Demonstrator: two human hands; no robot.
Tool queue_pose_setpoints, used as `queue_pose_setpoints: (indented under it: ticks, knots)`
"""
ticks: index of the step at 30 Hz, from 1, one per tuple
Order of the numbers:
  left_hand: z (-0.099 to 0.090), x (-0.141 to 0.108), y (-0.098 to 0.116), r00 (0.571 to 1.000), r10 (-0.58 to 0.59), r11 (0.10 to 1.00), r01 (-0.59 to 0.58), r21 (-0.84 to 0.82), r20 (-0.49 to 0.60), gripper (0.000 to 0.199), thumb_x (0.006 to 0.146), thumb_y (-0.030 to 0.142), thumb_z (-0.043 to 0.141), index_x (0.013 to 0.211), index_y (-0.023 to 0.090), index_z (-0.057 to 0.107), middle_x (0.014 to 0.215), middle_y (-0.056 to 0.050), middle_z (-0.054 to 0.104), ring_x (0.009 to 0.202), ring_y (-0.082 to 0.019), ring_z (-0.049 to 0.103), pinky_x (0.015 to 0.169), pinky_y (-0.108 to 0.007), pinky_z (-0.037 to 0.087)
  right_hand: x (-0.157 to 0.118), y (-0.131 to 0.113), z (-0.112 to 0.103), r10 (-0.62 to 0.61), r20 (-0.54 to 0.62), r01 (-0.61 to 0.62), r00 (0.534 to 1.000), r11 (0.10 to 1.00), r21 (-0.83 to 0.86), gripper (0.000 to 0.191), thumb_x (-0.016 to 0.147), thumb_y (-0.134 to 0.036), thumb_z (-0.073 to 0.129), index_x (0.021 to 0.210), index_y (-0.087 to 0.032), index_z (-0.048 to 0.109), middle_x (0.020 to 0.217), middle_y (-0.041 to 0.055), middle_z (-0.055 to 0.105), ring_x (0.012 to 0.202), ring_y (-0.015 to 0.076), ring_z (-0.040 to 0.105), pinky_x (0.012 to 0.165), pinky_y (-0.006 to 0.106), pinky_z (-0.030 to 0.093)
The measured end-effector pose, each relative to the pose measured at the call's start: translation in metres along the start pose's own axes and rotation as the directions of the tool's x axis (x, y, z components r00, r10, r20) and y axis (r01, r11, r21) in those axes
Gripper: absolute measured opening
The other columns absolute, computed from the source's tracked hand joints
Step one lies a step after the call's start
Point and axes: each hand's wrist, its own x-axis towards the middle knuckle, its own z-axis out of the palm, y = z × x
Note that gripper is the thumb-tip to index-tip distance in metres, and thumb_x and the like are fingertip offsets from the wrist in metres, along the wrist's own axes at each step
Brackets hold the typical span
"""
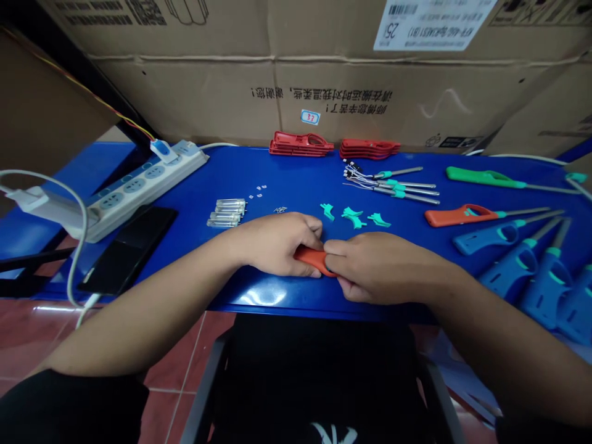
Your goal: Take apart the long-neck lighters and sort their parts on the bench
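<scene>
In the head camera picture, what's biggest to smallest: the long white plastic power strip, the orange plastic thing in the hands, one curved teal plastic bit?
1. White plastic power strip
2. Orange plastic thing, partly hidden
3. Curved teal plastic bit

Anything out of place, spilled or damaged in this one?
The cardboard carton behind the blue table has upside-down lettering, so it seems to stand inverted. Nothing on the table looks spilled or damaged, though the held orange shell is mostly covered.
</scene>
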Motion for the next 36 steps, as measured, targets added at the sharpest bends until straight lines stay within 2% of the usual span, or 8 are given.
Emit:
queue_pose_setpoints:
  ticks: [6, 11, 15, 18, 23, 28, 32, 36]
  knots:
    - [-0.001, 0.001, 0.000, 0.997, 0.047, 0.998, -0.044, -0.047, 0.063, 0.019, 0.088, 0.036, 0.071, 0.092, 0.018, 0.075, 0.086, -0.004, 0.062, 0.080, -0.016, 0.058, 0.073, -0.026, 0.045, 0.001, 0.003, -0.003, -0.028, 0.049, 0.019, 0.998, 0.985, 0.174, 0.007, 0.078, -0.019, 0.058, 0.075, -0.016, 0.063, 0.075, 0.0030, 0.060, 0.055, 0.0108, 0.039, 0.051, 0.029, 0.022]
    - [-0.003, 0.000, -0.009, 0.999, 0.031, 0.998, -0.028, -0.065, 0.036, 0.024, 0.088, 0.033, 0.072, 0.106, 0.018, 0.074, 0.095, -0.006, 0.068, 0.088, -0.018, 0.063, 0.079, -0.027, 0.047, 0.003, 0.016, -0.002, -0.061, -0.040, 0.071, 0.997, 0.945, 0.320, 0.005, 0.071, -0.013, 0.060, 0.069, -0.017, 0.058, 0.075, 0.0007, 0.056, 0.062, 0.0106, 0.044, 0.056, 0.026, 0.031]
    - [-0.006, -0.002, -0.016, 1.000, 0.030, 0.991, -0.028, -0.134, 0.009, 0.025, 0.092, 0.034, 0.067, 0.113, 0.021, 0.073, 0.102, -0.007, 0.073, 0.093, -0.018, 0.066, 0.083, -0.027, 0.048, 0.002, 0.030, -0.005, -0.085, -0.080, 0.112, 0.993, 0.888, 0.447, 0.008, 0.073, -0.011, 0.058, 0.074, -0.018, 0.060, 0.073, -0.0017, 0.057, 0.064, 0.0102, 0.049, 0.063, 0.024, 0.037]
    - [-0.004, -0.002, -0.016, 1.000, 0.023, 0.993, -0.022, -0.119, 0.006, 0.025, 0.095, 0.036, 0.064, 0.110, 0.020, 0.074, 0.099, -0.007, 0.073, 0.091, -0.018, 0.066, 0.080, -0.027, 0.048, 0.002, 0.029, -0.009, -0.076, -0.052, 0.089, 0.996, 0.938, 0.336, 0.006, 0.069, -0.013, 0.059, 0.069, -0.018, 0.058, 0.072, -0.0015, 0.056, 0.062, 0.0109, 0.047, 0.059, 0.025, 0.035]
    - [0.005, 0.003, -0.013, 0.998, 0.025, 0.999, -0.027, -0.038, -0.056, 0.026, 0.089, 0.039, 0.070, 0.105, 0.019, 0.074, 0.098, -0.007, 0.071, 0.090, -0.019, 0.065, 0.080, -0.028, 0.047, 0.002, 0.017, -0.009, -0.025, -0.009, 0.026, 1.000, 0.985, 0.171, 0.007, 0.070, -0.018, 0.060, 0.064, -0.018, 0.057, 0.070, 0.0005, 0.057, 0.058, 0.0114, 0.041, 0.054, 0.027, 0.028]
    - [0.008, 0.004, -0.010, 0.998, -0.026, 1.000, 0.027, 0.016, -0.059, 0.030, 0.087, 0.039, 0.070, 0.107, 0.017, 0.071, 0.096, -0.006, 0.070, 0.085, -0.018, 0.064, 0.077, -0.027, 0.045, -0.008, 0.018, 0.001, 0.010, -0.082, 0.000, 0.997, 0.993, 0.122, 0.010, 0.078, -0.022, 0.056, 0.074, -0.018, 0.064, 0.080, 0.0031, 0.061, 0.060, 0.0122, 0.044, 0.057, 0.028, 0.029]
    - [-0.001, -0.004, -0.007, 0.992, -0.120, 0.992, 0.119, 0.048, 0.032, 0.031, 0.081, 0.034, 0.074, 0.108, 0.019, 0.071, 0.096, -0.004, 0.071, 0.082, -0.017, 0.063, 0.072, -0.025, 0.043, -0.024, 0.018, 0.013, 0.024, -0.194, 0.010, 0.981, 0.984, 0.177, 0.015, 0.085, -0.022, 0.053, 0.084, -0.017, 0.067, 0.084, 0.0043, 0.061, 0.069, 0.0144, 0.052, 0.063, 0.028, 0.037]
    - [-0.009, -0.010, -0.007, 0.982, -0.164, 0.986, 0.161, 0.049, 0.089, 0.029, 0.077, 0.035, 0.076, 0.101, 0.020, 0.073, 0.083, 0.000, 0.071, 0.068, -0.014, 0.061, 0.062, -0.024, 0.039, -0.037, 0.011, 0.020, 0.076, -0.288, -0.022, 0.955, 0.983, 0.185, 0.016, 0.090, -0.022, 0.052, 0.087, -0.018, 0.067, 0.083, 0.0046, 0.062, 0.074, 0.0158, 0.055, 0.069, 0.029, 0.041]
